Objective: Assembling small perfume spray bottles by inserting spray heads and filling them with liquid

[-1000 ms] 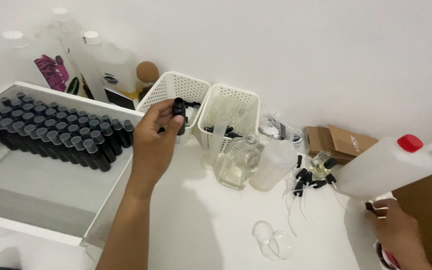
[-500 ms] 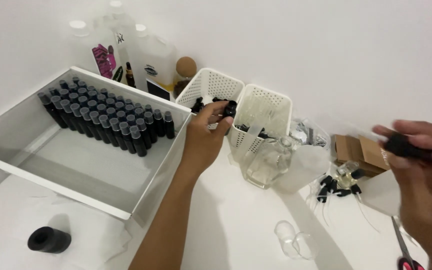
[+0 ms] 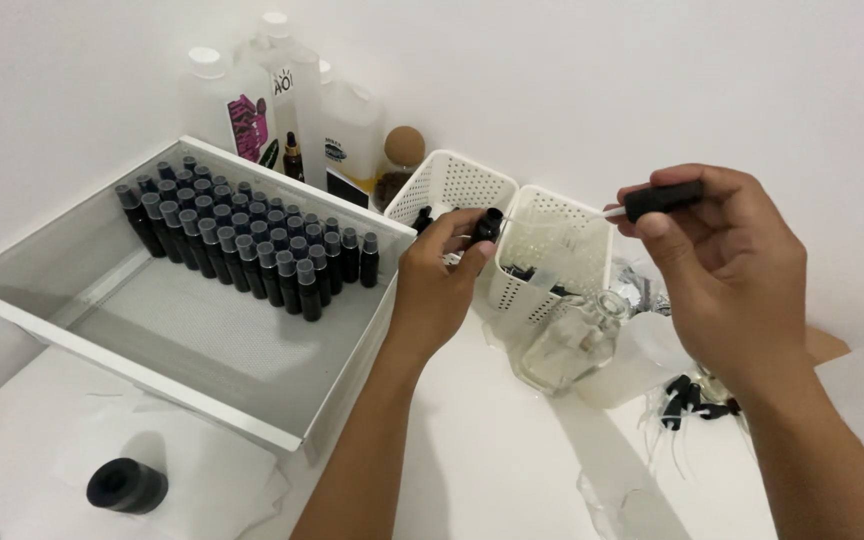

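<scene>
- At the lower left of the frame, a short black cylinder (image 3: 127, 485) lies on its side on the white counter (image 3: 492, 460), close to the near corner of a large white tray (image 3: 182, 385).
- At the lower right, a loose cluster of black dropper caps (image 3: 694, 400) with thin tubes rests on the counter, just beside the right forearm.
- Centre frame, a clear glass bottle (image 3: 574, 345) stands on the counter below the two hands.
- The left hand (image 3: 437, 285) reaches up from the bottom edge, its grip closed with fingertips pinching a small black bottle (image 3: 488, 226) held over the gap between two white perforated baskets (image 3: 552, 255).
- The right hand (image 3: 722, 265), at the right of the frame, has its grip closed, thumb and forefinger clamped on a black dropper cap (image 3: 660, 199), whose thin clear tube points left toward the small bottle; the two stay just apart.
- In the tray at the left, rows of dark capped vials (image 3: 247, 235) stand upright, packed against its far wall.
- At the upper left, against the white wall, tall translucent plastic jugs (image 3: 292, 110) and a cork-stoppered jar (image 3: 399, 165) stand behind the tray.
</scene>
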